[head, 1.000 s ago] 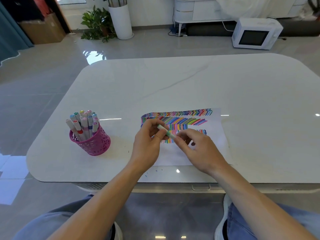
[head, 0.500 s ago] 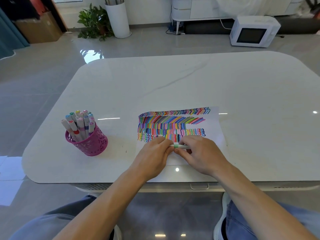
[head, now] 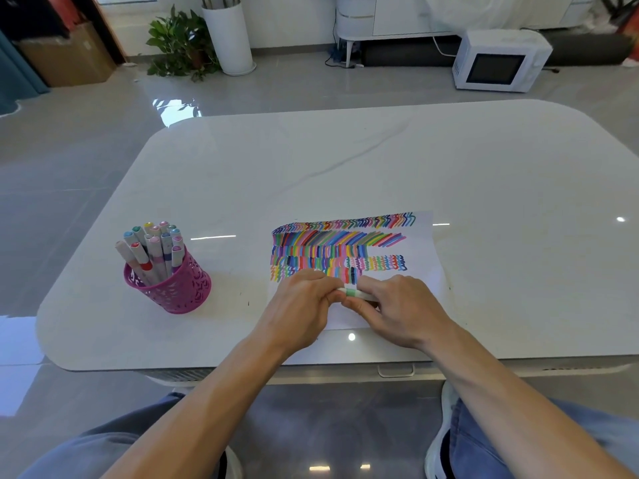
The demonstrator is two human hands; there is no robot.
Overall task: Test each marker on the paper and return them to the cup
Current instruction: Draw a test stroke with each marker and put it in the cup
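Green-banded marker (head: 352,292) held level over paper (head: 423,257), near its front edge; left end gripped in curled left hand (head: 297,305); right end pinched by right hand (head: 404,309); pink cup (head: 176,292), full of other markers (head: 152,247), parked well left on table (head: 380,160).

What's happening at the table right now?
A person holds one marker level in both hands, just above the near part of the paper. The left hand grips one end and the right hand the other, with a green band showing between them. Whether the cap is going on or coming off cannot be told. The paper carries rows of coloured strokes. The other markers stand in the cup, off to the left on the table.
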